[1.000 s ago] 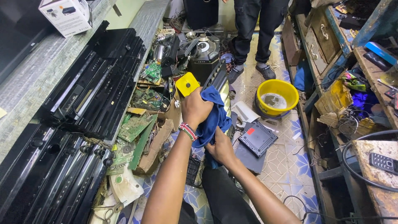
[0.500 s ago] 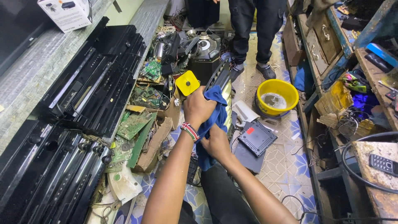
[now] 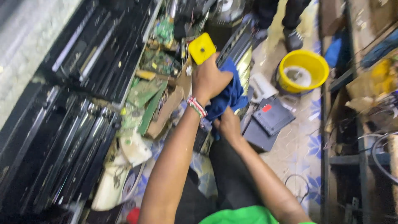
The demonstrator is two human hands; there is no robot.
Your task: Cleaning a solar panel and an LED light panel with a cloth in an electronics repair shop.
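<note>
Even indoor light, no hard shadows, heavy motion blur across the whole frame, edges smeared most, yellow bucket (image 3: 302,71) bright, dark shelving at right underexposed

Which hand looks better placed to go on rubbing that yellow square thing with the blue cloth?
Probably the right hand: it grips the blue cloth just below the yellow square piece. The left hand is occupied holding that piece up.

Floor's a mess around me: yellow bowl (image 3: 302,71) off toward the far right, green circuit boards (image 3: 146,92) piled left of it, black flat players (image 3: 62,124) stacked along the left edge, someone's shoes (image 3: 293,40) up top.
</note>
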